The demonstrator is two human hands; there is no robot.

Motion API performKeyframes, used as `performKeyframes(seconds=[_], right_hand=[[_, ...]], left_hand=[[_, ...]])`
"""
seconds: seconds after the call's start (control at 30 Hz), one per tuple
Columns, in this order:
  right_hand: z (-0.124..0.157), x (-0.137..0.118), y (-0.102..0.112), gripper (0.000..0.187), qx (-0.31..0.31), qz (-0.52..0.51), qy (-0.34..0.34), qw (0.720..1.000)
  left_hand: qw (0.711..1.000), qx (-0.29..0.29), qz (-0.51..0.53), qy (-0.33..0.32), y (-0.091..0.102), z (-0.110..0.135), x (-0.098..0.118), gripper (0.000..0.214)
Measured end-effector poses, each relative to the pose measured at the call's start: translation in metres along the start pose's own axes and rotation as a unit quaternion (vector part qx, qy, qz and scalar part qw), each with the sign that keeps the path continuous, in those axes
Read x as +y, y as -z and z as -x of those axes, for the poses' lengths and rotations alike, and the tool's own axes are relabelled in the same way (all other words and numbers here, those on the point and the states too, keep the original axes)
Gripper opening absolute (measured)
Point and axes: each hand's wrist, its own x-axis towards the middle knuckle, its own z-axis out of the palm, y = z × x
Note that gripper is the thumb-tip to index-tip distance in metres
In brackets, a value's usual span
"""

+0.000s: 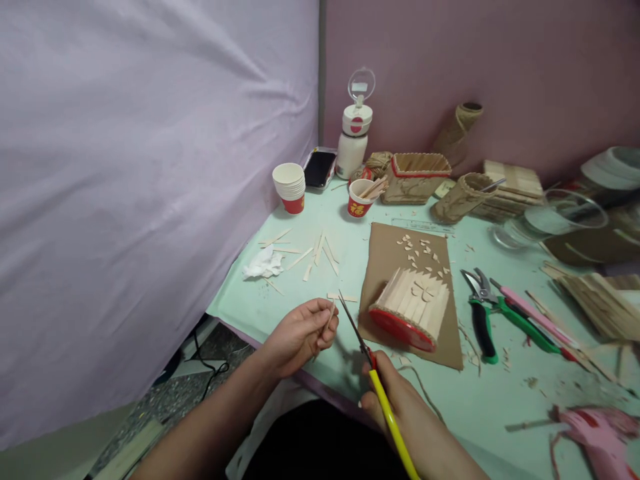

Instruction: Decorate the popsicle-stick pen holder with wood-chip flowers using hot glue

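My left hand (pixel 300 337) is closed, pinching a thin wooden strip (pixel 331 313) upright between thumb and fingers. In my right hand (pixel 400 403) is a pair of scissors (pixel 356 328) with dark blades and red and yellow handles. Their tips point up and away, just right of the strip and apart from it. Beyond the right hand a wooden-slat holder (pixel 407 303) with a red base lies on its side. Petal-shaped wood pieces form a flower (pixel 423 291) on it. Under it is a brown cardboard sheet (pixel 367 293) carrying several small wood chips (pixel 413 257).
Loose wooden strips (pixel 319 248) and a crumpled tissue (pixel 263 263) lie left. Behind stand paper cups (pixel 289 179), a cup of sticks (pixel 359 203), a white bottle (pixel 353 147) and a wooden box (pixel 417 180). Pruning shears (pixel 483 313) and a pink glue gun (pixel 597 437) lie right.
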Motion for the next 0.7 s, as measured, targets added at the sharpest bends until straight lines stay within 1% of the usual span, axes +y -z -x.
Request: performKeyframes(seconds=[0.2,0.3,0.5,0.7], right_hand=[[0.001,-0.004,0.002,0.024,-0.021,0.028,-0.025,0.999],[0.001,-0.006,0.003,0.025,-0.020,0.032,-0.035,0.999],[0.000,-0.011,0.005,0.028,-0.023,0.035,-0.045,0.998],[-0.002,-0.010,0.005,0.030,-0.008,0.028,-0.033,0.999]], left_hand=[[0.994,0.052,-0.086,-0.037,-0.008,0.005,-0.001,0.020],[0.987,0.066,-0.144,-0.037,-0.010,0.007,-0.001,0.023],[0.973,0.050,-0.218,-0.055,-0.011,0.010,-0.002,0.021],[0.967,0.053,-0.243,-0.054,-0.012,0.011,-0.005,0.018]])
